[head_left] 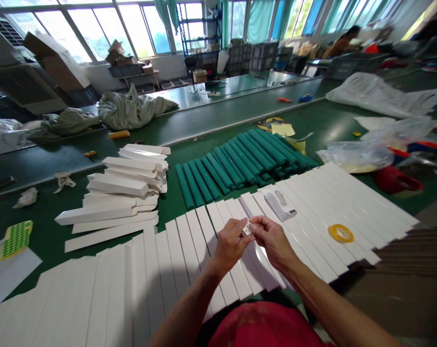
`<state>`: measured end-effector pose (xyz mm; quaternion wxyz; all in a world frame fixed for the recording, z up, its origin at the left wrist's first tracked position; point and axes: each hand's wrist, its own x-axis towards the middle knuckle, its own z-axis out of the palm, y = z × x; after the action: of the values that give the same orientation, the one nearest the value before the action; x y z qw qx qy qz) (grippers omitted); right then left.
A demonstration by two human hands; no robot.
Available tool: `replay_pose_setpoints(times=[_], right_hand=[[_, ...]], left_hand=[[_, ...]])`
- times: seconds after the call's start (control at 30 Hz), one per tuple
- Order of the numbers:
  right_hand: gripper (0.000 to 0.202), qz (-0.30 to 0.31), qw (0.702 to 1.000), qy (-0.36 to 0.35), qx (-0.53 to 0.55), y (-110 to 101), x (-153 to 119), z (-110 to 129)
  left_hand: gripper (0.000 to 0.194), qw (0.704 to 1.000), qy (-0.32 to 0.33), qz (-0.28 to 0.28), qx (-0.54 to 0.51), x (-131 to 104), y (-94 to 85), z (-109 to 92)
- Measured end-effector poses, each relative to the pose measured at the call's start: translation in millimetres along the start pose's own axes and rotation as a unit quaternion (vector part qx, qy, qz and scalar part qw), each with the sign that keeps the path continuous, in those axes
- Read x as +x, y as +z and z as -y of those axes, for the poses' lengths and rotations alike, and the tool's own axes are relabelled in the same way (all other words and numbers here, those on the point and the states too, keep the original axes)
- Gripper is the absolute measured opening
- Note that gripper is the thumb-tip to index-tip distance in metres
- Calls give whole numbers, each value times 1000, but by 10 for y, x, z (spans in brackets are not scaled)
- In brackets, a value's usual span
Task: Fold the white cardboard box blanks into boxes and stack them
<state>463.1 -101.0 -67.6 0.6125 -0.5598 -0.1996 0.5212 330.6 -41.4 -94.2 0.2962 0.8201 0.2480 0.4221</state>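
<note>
A small white piece [246, 229] is pinched between the fingertips of both hands, too small and too covered for me to say what it is. The left hand [228, 242] has thumb and fingers closed on one side of it, the right hand [272, 237] on the other. Both are above a long row of flat white boxes [312, 205] laid side by side. On those boxes, just past the right hand, lies a grey-white holder [276, 206]; farther to the right is a yellow tape roll [333, 234]. Beyond the row, ribbed green rods [236, 159] are heaped on the green tabletop [48, 202], with a stack of loose white cartons [120, 185] left of them. Over by the far windows, a person [337, 46] in orange-brown leans over.
</note>
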Motion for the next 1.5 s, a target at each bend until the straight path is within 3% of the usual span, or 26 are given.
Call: replay_pose_setpoints(times=[0.13,0.33,0.5,0.6,0.7,0.83,0.9,0.97,1.03,1.13,1.23,1.33,1.4,1.5], right_hand=[[32,12,998,41,40,-9,17,13],[29,47,994,85,43,-75,105,11],[26,3,997,75,11,-137,216,-116],[22,-33,997,68,-6,-157,246,-176],[22,-69,995,60,-32,-200,244,-209],[21,-67,994,64,-64,-271,196,-239],[21,-61,993,64,-73,-289,170,-251],[22,-61,993,59,-82,-295,156,-256],[23,-66,992,51,-96,-298,158,-254],[28,-59,990,45,-121,-294,181,-255],[33,-29,988,56,-144,-262,200,-276],[31,-1,973,62,-220,-244,173,-286],[29,-4,952,28,-306,-317,131,-248],[31,-98,903,-85,-409,-698,78,-95]], left_hand=[[33,999,33,19,-1,-83,85,123],[25,999,-28,42,-8,-116,144,165],[23,994,-59,82,-32,-46,188,121],[25,988,-130,87,-1,-25,223,163],[26,969,-229,62,72,86,208,379],[15,945,-299,25,131,409,83,798],[32,936,-318,6,152,523,10,901],[52,936,-313,-3,162,530,-29,866],[57,948,-281,28,148,426,-12,714],[53,962,-208,156,79,170,94,414],[31,956,-147,252,29,-20,201,224],[16,957,-149,244,52,-82,243,232],[16,959,-164,219,79,-95,232,330],[25,958,-201,152,137,-124,189,561]])
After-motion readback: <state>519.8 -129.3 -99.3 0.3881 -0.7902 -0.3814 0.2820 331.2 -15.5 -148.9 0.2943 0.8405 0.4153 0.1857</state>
